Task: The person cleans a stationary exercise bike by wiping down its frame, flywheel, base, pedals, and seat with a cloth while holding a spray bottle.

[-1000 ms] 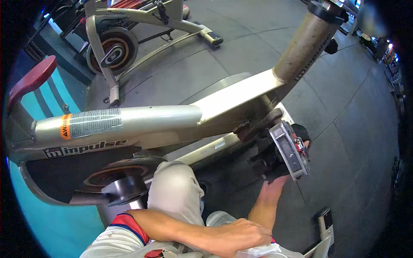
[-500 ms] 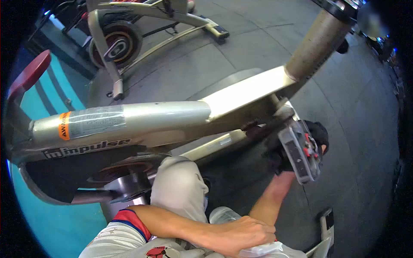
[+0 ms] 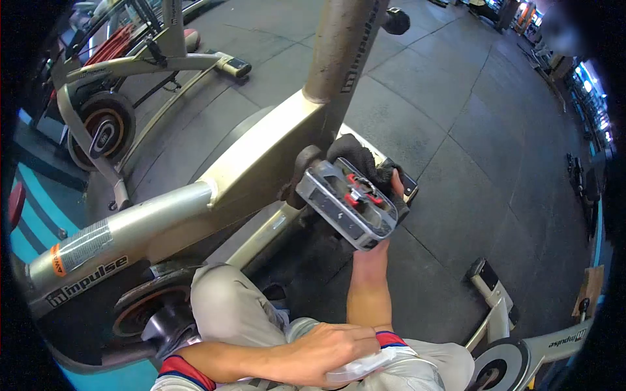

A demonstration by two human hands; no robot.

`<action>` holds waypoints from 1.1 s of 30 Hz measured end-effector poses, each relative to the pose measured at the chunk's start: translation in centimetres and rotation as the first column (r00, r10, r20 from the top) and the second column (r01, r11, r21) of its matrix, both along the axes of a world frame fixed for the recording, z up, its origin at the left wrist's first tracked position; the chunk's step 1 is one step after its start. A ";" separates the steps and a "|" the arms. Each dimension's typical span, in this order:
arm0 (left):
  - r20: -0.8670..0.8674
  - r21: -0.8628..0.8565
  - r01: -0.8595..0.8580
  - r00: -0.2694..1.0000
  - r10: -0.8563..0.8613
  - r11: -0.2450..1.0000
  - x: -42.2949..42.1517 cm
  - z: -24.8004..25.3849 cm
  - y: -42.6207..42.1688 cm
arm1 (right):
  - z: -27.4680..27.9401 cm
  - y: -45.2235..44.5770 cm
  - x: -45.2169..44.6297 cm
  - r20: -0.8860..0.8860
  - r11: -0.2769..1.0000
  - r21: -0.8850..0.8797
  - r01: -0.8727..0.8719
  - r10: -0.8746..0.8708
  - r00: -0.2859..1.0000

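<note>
A bike pedal point(image 3: 326, 205) with a grey frame and red parts sits on its crank near the middle. My right hand point(image 3: 396, 184) is at its far side, mostly hidden behind it. A bent bare finger shows against a bunched black cloth point(image 3: 355, 155), which presses along the pedal's far edge. My left hand point(image 3: 332, 352) lies across my lap, fingers curled over a clear plastic container point(image 3: 357, 370), perhaps a bottle. The exercise bike's pale metal frame point(image 3: 261, 146) slants across the view, beside my bent knee point(image 3: 225, 300).
Another exercise bike point(image 3: 104, 130) stands at the upper left. Part of a further one point(image 3: 508, 365) is at the lower right. Dark rubber tiles point(image 3: 469, 176) cover the floor, and turquoise stripes point(image 3: 39, 202) run at the left.
My view has swung to the right, so the bike and pedal appear further left. The pedal shows more of its face. My left hand keeps the clear container in my lap.
</note>
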State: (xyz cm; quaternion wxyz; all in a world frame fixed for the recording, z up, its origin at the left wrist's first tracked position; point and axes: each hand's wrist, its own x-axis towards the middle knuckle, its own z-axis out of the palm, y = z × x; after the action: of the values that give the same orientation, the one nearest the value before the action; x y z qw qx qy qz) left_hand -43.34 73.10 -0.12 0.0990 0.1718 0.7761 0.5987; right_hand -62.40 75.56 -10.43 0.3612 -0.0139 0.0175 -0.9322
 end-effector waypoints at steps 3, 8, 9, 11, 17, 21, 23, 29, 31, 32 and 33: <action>0.013 -0.007 -0.020 1.000 0.020 1.000 -0.1 0.6 0.0 | -0.7 -0.4 -0.5 -0.040 0.990 0.089 0.105 -0.102 0.994; 0.007 -0.075 0.041 0.999 -0.040 0.996 0.4 -1.3 -0.2 | -4.2 0.1 -0.6 -0.185 0.984 -0.173 0.032 -0.065 0.981; 0.055 -0.100 0.069 0.996 -0.063 0.993 0.6 -1.2 -0.1 | -4.9 0.2 -0.5 -0.170 0.984 -0.175 0.035 -0.065 0.983; 0.023 -0.087 0.072 0.997 -0.070 0.994 0.6 -1.7 0.0 | -4.3 0.4 0.0 -0.090 0.992 -0.106 0.073 -0.083 0.992; 0.033 -0.064 0.079 0.996 -0.077 0.995 0.8 -1.8 0.0 | -1.5 1.7 3.0 0.003 0.989 0.109 0.102 -0.103 0.995; 0.040 -0.056 0.071 0.997 -0.069 0.996 0.9 -1.3 0.3 | -0.6 1.2 4.8 -0.272 0.965 0.173 0.195 -0.143 0.952; 0.018 -0.058 0.054 0.998 -0.053 0.997 0.9 -1.3 0.2 | -0.1 1.2 4.7 -0.241 0.989 0.049 0.140 -0.124 0.963; 0.030 -0.054 0.081 0.996 -0.079 0.995 1.1 -1.2 0.6 | -1.8 1.7 3.1 -0.103 0.995 0.032 0.092 -0.088 0.991; 0.044 -0.032 0.051 0.998 -0.049 0.998 1.5 -1.1 0.7 | -2.0 1.2 3.6 -0.106 0.994 0.062 0.085 -0.078 0.991; 0.045 -0.038 0.053 0.998 -0.051 0.998 1.5 -1.0 0.5 | -2.2 0.8 3.9 -0.115 0.994 0.077 0.078 -0.069 0.991; 0.046 -0.046 0.054 0.998 -0.052 0.998 1.5 -0.7 0.4 | -2.5 0.2 4.0 -0.115 0.994 0.083 0.071 -0.061 0.991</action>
State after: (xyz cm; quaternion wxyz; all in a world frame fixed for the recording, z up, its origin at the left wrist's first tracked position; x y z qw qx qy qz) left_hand -41.83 73.45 -0.86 0.1359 0.1764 0.7827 0.5812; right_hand -58.38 75.76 -12.97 0.3288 -0.0503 0.0787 -0.9398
